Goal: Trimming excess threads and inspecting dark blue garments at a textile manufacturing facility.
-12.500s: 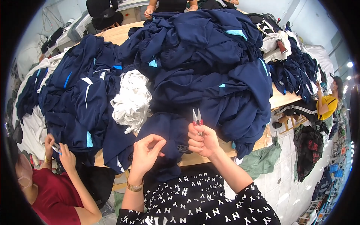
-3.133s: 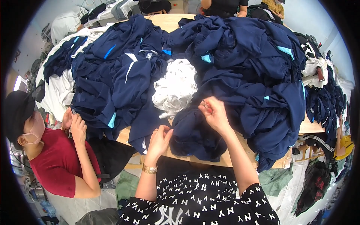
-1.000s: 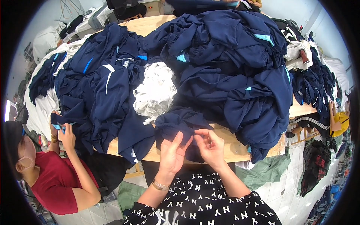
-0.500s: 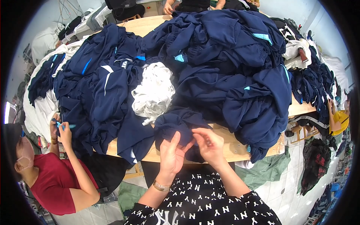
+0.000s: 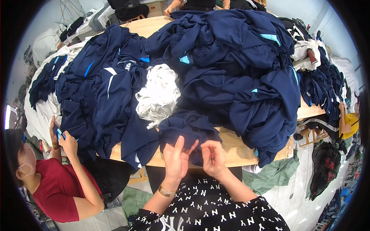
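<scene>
Both hands (image 5: 194, 156) pinch a crumpled navy garment (image 5: 189, 129), bunched without clear axis.

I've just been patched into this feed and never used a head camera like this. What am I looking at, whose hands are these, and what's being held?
One wide fisheye camera worn on a person's head, looking down, so straight edges bend. The two bare forearms rising from the bottom are the wearer's. The left hand and right hand pinch the near edge of a navy garment at the front of the wooden table. Whether the right fingers also hold a small tool is too small to tell. Behind lie a bundle of white cords and a pile of navy garments. The person in red at left is a co-worker.
</scene>
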Motion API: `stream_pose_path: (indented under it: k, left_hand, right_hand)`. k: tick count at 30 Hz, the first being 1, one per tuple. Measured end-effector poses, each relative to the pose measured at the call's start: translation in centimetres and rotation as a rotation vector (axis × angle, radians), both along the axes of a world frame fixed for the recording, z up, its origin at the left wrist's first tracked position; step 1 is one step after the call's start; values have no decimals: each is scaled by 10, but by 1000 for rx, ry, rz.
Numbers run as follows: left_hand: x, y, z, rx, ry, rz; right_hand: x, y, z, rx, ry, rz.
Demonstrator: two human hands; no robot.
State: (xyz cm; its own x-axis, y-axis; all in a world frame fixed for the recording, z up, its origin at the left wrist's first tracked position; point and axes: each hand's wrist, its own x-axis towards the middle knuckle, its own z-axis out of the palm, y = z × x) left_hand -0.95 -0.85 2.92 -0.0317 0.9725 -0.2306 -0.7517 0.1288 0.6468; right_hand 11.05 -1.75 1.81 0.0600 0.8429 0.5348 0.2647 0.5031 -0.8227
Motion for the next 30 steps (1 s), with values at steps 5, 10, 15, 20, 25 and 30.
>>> stream_pose_path:
  k: [5,10,15,20,25,30]
  left_hand:
    - [-1,0,1,-3,-17,23]
    - [-3,0,-2,4,-57,-3]
    - [2,-1,2,7,-1,36]
    - [4,-4,-2,2,16,64]
    - [7,-4,-3,54,89,102]
    - [8,-2,-5,113,141,103]
  right_hand:
    - [14,8,6,-188,-33,43]
    - [18,7,4,-195,-254,55]
    - [13,9,-2,-159,-393,5]
    - [12,12,-1,-148,-433,-5]
    - [15,14,2,-120,-451,-15]
    - [13,13,8,-270,-101,-77]
